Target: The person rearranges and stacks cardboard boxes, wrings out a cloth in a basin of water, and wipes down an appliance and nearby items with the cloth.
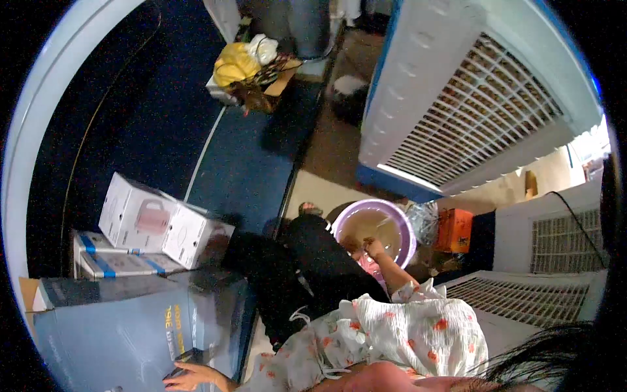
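A round purple tub [410, 238] with cloudy brownish water stands on the floor by my knees. My right hand [374, 247] is over the tub, its fingers drawn together. A brownish lump shows beside the fingers, too blurred to name. Close to the hand, something pink [369, 266] lies at the tub's near side. My left hand [188, 377] rests on a large blue-grey carton [111, 333] with yellow lettering, fingers apart, near a dark opening or patch in its side.
White boxes [134, 212], one printed with a pink kettle, sit beyond the carton. Large white air coolers [431, 85] with grilles stand on the right. An orange box [454, 230] and a clear plastic bag [423, 222] are beside the tub. A yellow bag [235, 64] lies farther off.
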